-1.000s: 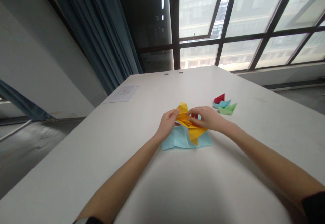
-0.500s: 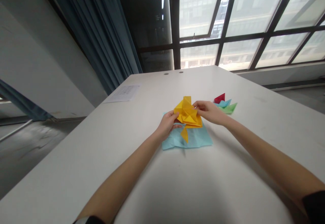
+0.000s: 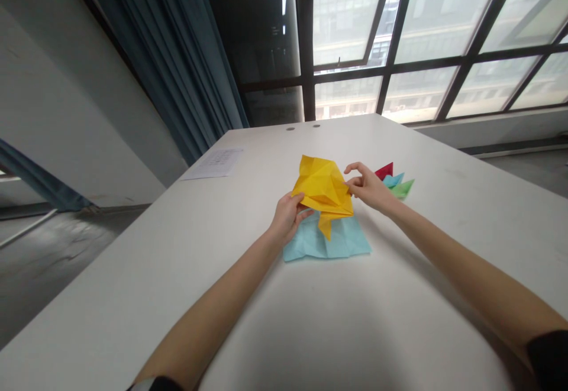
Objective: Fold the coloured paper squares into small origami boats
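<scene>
A partly unfolded sheet of yellow origami paper [image 3: 323,185] is held up over the table, creased all over, with a pointed flap hanging from its lower edge. My left hand [image 3: 287,216] grips its lower left corner, thumb on top and fingers beneath. At the right edge, my right hand [image 3: 367,187] pinches the paper with its lower fingertips, while the index finger is curled and raised off it. Below lies a creased light blue sheet of paper [image 3: 339,242], flat on the table and partly covered by the yellow one.
Small folded paper pieces rest just beyond my right hand: a red one [image 3: 385,171], a blue one [image 3: 394,180] and a green one [image 3: 403,189]. A printed sheet [image 3: 213,163] lies at the left edge of the white table [image 3: 266,296]. Windows and a blue curtain stand behind.
The yellow paper has opened out: its narrow upright top flap has spread into a wider, flatter surface. My right hand's index finger has lifted, and the left hand has shifted slightly left.
</scene>
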Tool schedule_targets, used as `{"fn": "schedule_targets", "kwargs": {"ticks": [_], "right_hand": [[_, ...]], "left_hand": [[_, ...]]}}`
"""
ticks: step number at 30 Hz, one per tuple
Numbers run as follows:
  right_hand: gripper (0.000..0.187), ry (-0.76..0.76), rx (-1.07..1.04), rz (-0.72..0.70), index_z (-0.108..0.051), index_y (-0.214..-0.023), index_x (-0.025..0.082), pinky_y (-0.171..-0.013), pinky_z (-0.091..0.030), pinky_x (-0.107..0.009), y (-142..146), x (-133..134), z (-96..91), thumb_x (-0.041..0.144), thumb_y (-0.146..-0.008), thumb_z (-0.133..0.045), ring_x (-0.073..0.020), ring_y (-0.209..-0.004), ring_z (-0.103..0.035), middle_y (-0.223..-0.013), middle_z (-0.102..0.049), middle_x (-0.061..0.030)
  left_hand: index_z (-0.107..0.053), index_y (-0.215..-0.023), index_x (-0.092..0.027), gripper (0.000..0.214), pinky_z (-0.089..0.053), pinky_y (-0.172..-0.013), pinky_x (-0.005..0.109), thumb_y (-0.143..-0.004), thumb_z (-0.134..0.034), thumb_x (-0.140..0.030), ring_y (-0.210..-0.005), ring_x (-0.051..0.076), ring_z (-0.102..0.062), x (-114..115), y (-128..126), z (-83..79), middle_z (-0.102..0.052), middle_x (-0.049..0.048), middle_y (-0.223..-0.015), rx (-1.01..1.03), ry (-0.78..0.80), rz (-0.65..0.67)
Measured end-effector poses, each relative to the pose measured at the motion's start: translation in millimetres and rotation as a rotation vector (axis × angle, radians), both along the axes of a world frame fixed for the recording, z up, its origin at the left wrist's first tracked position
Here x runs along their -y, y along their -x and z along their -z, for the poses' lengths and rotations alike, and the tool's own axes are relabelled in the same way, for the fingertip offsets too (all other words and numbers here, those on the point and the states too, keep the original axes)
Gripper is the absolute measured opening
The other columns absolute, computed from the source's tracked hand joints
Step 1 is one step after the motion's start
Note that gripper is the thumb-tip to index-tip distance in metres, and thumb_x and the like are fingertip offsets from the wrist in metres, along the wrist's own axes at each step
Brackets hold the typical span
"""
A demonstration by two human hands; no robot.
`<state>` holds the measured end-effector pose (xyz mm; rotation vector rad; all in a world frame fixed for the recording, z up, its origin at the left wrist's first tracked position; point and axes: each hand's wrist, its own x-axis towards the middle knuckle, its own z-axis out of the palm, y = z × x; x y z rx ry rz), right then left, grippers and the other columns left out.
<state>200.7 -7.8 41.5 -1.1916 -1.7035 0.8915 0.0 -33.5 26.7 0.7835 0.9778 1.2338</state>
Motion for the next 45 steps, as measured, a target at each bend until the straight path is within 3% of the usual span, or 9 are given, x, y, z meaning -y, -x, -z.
{"fn": "schedule_targets", "kwargs": {"ticks": [3, 8, 13, 20, 26, 32, 36, 41, 45], "right_hand": [[0.018, -0.056, 0.145, -0.037, -0.055, -0.087, 0.018, -0.061, -0.046, -0.025, 1, 3, -1.0, 0.02, -0.071, -0.048, -0.0127, -0.063, -0.059, -0.069, -0.064, -0.0003], [0.032, -0.081, 0.302, -0.053, -0.059, -0.099, 0.018, -0.069, -0.048, -0.028, 3, 7, -0.7, 0.024, -0.068, -0.057, -0.0155, -0.078, -0.061, -0.107, -0.062, -0.0063], [0.022, -0.085, 0.275, -0.07, -0.063, -0.077, 0.017, -0.072, -0.046, -0.029, 6, 9, -3.7, 0.037, -0.071, -0.057, -0.0165, -0.079, -0.059, -0.094, -0.065, -0.0044], [0.018, 0.204, -0.07, -0.013, -0.058, -0.069, 0.017, -0.061, -0.044, -0.023, -2, 7, -15.2, 0.034, -0.069, -0.056, -0.0122, -0.07, -0.056, -0.071, -0.061, -0.0011], [0.012, 0.325, 0.157, -0.033, -0.057, -0.066, 0.017, -0.054, -0.042, -0.021, -11, 3, -12.3, 0.029, -0.068, -0.058, -0.0126, -0.069, -0.056, -0.07, -0.063, -0.0017], [0.035, 0.401, 0.094, -0.199, -0.06, -0.097, 0.019, -0.064, -0.049, -0.027, -11, 6, -12.9, 0.042, -0.071, -0.062, -0.0208, -0.09, -0.061, -0.099, -0.066, -0.0084], [0.027, 0.455, -0.11, -0.216, -0.06, -0.088, 0.018, -0.07, -0.051, -0.03, -1, 11, -11.3, 0.04, -0.072, -0.063, -0.0207, -0.086, -0.063, -0.093, -0.067, -0.008], [0.023, 0.371, -0.182, -0.166, -0.058, -0.09, 0.019, -0.068, -0.051, -0.028, 6, 13, -10.0, 0.036, -0.075, -0.059, -0.0192, -0.084, -0.063, -0.091, -0.067, -0.0058], [0.022, 0.342, -0.233, -0.119, -0.058, -0.095, 0.02, -0.065, -0.049, -0.025, 3, 11, -9.9, 0.034, -0.078, -0.055, -0.017, -0.083, -0.062, -0.095, -0.066, -0.005]], "left_hand": [[-0.056, -0.089, -0.014, 0.014, -0.053, -0.06, 0.023, -0.075, -0.052, -0.013, -0.073, 0.014, -0.063, 0, -1, 1.5, -0.065, 0.007, -0.09, -0.001, -0.026, -0.01], [-0.054, -0.089, -0.014, 0.016, -0.054, -0.066, 0.027, -0.073, -0.056, -0.013, -0.077, 0.014, -0.063, 0, -1, 2.0, -0.065, 0.0065, -0.089, -0.035, -0.044, -0.064], [-0.054, -0.09, -0.015, 0.019, -0.054, -0.066, 0.028, -0.072, -0.061, -0.017, -0.075, 0.014, -0.062, 1, -1, 3.2, -0.064, 0.0044, -0.087, -0.097, -0.077, -0.096], [-0.056, -0.096, -0.017, 0.021, -0.052, -0.061, 0.025, -0.074, -0.055, -0.015, -0.074, 0.014, -0.062, -6, 6, 7.8, -0.065, 0.0066, -0.096, -0.056, -0.02, -0.2], [-0.054, -0.094, -0.017, 0.019, -0.051, -0.062, 0.024, -0.075, -0.056, -0.02, -0.075, 0.014, -0.062, -7, 7, 10.3, -0.064, 0.0053, -0.095, -0.08, -0.05, -0.201], [-0.054, -0.083, -0.018, 0.017, -0.048, -0.066, 0.023, -0.072, -0.06, -0.03, -0.073, 0.013, -0.059, -10, 8, 18.8, -0.062, 0.0007, -0.081, -0.391, -0.358, -0.145], [-0.052, -0.084, -0.018, 0.017, -0.047, -0.066, 0.022, -0.074, -0.058, -0.03, -0.074, 0.013, -0.057, -8, 6, 19.1, -0.059, 0.0006, -0.081, -0.465, -0.429, -0.103], [-0.042, -0.098, -0.023, 0.031, -0.044, -0.055, 0.018, -0.073, -0.059, -0.028, -0.071, 0.009, -0.053, -1, 7, 14.4, -0.048, 0.0015, -0.101, -0.591, -0.558, -0.23], [-0.051, -0.092, -0.022, 0.026, -0.044, -0.055, 0.018, -0.07, -0.063, -0.027, -0.082, 0.012, -0.052, 9, 7, 4.6, -0.043, 0.0048, -0.112, -0.773, -0.709, -0.278]]}}
